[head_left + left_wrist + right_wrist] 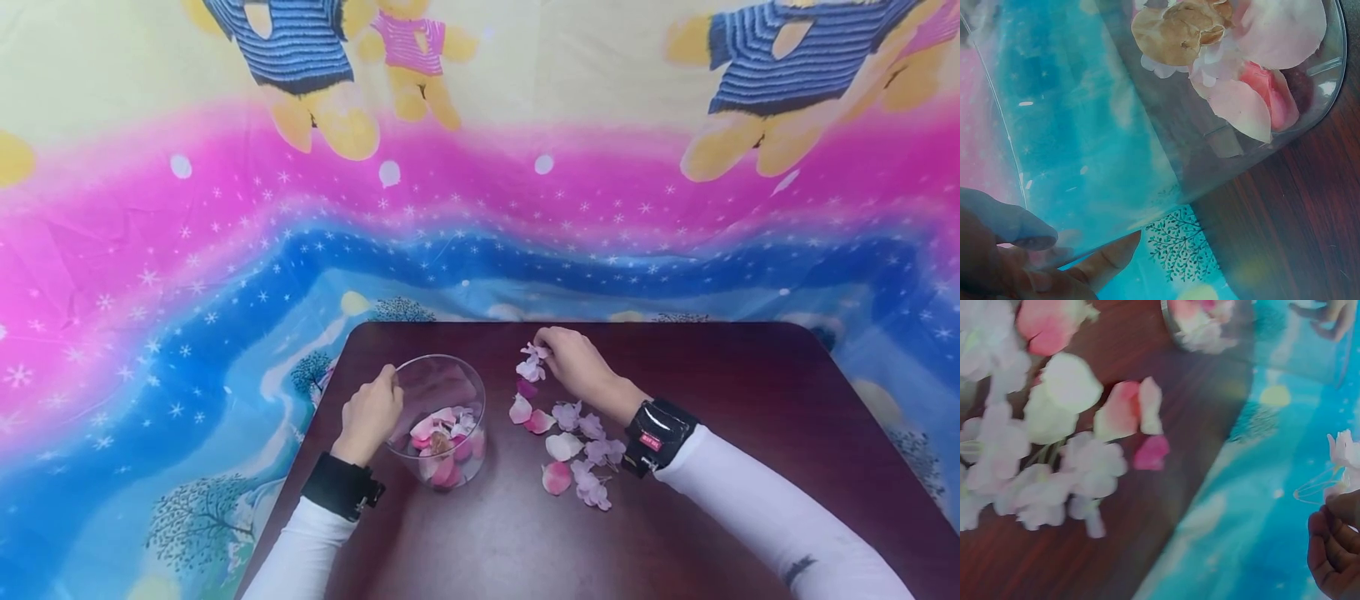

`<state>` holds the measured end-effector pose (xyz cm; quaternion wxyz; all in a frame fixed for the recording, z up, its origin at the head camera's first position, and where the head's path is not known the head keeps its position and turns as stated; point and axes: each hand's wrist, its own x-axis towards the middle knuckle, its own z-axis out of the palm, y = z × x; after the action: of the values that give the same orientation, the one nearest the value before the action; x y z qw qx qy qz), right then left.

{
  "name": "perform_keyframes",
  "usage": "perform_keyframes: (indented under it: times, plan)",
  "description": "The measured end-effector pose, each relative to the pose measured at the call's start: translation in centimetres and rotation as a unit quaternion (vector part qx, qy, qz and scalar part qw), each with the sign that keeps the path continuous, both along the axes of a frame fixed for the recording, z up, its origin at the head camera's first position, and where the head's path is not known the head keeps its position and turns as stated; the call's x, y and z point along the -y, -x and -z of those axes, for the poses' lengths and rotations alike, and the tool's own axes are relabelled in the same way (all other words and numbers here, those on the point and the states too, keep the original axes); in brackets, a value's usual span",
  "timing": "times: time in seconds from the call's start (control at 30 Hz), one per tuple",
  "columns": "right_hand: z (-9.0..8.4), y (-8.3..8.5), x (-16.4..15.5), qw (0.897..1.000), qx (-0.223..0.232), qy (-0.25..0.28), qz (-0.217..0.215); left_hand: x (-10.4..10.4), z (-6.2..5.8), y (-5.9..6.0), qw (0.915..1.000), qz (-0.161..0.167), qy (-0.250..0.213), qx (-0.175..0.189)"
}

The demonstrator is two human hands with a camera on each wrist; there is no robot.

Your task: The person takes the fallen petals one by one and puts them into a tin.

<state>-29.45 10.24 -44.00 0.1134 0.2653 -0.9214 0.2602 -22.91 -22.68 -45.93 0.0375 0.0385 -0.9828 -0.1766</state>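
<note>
Glass bowl (pixel 438 417) stands upright in left hand's (pixel 370 417) grip; right hand (pixel 573 360) seemingly pinches pale blossom (pixel 532 362).

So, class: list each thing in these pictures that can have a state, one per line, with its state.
Glass bowl: upright, open-topped, partly filled with petals.
Loose petals: scattered on the table, outside the bowl.
Pale blossom: pinched by the right hand.
Left hand: holds the bowl's side.

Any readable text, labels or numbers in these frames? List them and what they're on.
None readable.
Red label on the right wristband: marks too small to read.
Glass bowl, petals, table and cartoon-bear cloth: no lettering visible.
</note>
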Motion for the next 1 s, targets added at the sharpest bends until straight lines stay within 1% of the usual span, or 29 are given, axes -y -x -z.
perform_keyframes:
  times: [0.2,0.47,0.73,1.0]
  plan:
    - [-2.4,-1.5,1.2,1.000,-0.011,0.011,-0.013,0.0,0.0,-0.1,1.0000,0.000,0.000,-0.002]
    - [-4.6,-2.6,2.9,0.998,-0.040,0.024,-0.031,0.0,0.0,-0.1,0.9999,0.001,0.004,-0.011]
    - [-5.7,-3.2,5.1,0.997,-0.053,0.024,-0.049,0.0,0.0,-0.1,0.9999,0.001,0.005,-0.013]
    - [-5.8,-3.5,7.3,0.997,-0.047,0.029,-0.059,0.1,0.1,0.0,1.0000,0.000,0.003,-0.009]
